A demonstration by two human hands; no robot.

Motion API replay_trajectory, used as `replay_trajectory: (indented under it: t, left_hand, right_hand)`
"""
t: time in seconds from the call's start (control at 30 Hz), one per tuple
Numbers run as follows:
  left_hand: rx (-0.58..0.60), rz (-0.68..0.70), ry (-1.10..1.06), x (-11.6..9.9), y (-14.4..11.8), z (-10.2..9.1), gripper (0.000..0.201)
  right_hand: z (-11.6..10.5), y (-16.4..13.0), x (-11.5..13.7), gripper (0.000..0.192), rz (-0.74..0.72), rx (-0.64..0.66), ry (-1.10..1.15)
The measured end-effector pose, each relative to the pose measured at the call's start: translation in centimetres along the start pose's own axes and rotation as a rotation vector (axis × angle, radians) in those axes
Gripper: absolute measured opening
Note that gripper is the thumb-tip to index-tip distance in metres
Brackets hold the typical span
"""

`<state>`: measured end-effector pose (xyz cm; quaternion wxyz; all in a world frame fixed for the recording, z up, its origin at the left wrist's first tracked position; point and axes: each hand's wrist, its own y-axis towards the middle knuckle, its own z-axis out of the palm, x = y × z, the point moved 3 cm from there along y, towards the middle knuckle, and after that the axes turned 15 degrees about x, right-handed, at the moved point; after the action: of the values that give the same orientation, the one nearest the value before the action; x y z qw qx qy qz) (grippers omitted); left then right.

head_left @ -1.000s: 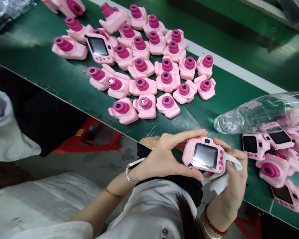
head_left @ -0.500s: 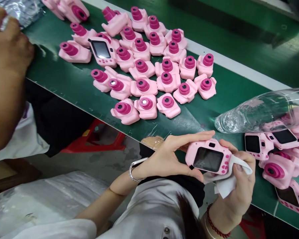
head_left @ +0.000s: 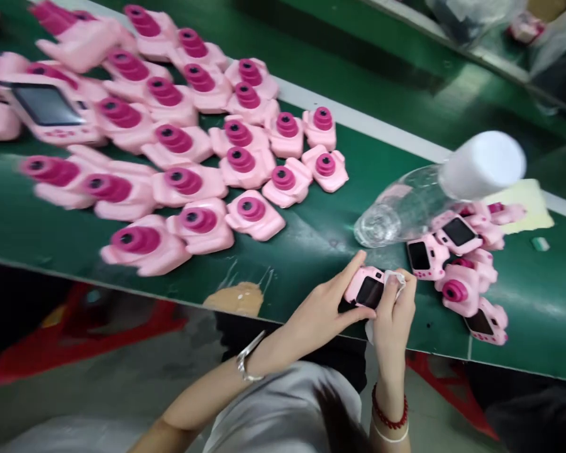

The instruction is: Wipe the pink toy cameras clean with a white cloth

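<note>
My left hand [head_left: 330, 296] grips the left end of a pink toy camera [head_left: 353, 286], thumb below and fingers above, with its dark screen facing up. A white cloth [head_left: 394, 280] is pinched in my right hand [head_left: 399, 305], which presses it against the camera's right end, over the button side. Part of the cloth hangs below that hand. Just right of my hands lies a loose group of pink cameras [head_left: 460, 289], some screen up and some lens up. Left of my hands, many pink cameras [head_left: 259, 217] stand lens up on the green table.
A clear bottle [head_left: 412, 201] with a white cap stands beyond my hands. Behind the right-hand cameras lies a pale yellow sheet [head_left: 528, 201], with a small green-white block [head_left: 540, 243] nearby. The table's front edge runs close under my forearms. Red stools [head_left: 89, 340] show below.
My view has swung to the right, so the co-worker's arm has left the picture and the bottle's cap has come in. My right hand with the cloth has moved up over the camera's button side.
</note>
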<state>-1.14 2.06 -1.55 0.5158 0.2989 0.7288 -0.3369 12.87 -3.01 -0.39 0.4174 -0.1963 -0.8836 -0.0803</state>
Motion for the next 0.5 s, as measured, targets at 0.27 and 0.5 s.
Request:
replay_trajectory:
  t: [0.27, 0.5]
  left_hand:
    - [0.183, 0.221, 0.457, -1.7, 3.8, 4.3, 0.089]
    - [0.143, 0.309, 0.536, -5.6, 15.6, 6.5, 0.094]
  right_hand:
    - [-6.8, 2.4, -5.2, 0.038, 0.044, -0.396, -0.353]
    - [-15.3, 4.3, -9.1, 0.050, 0.115, -0.507, -0.439]
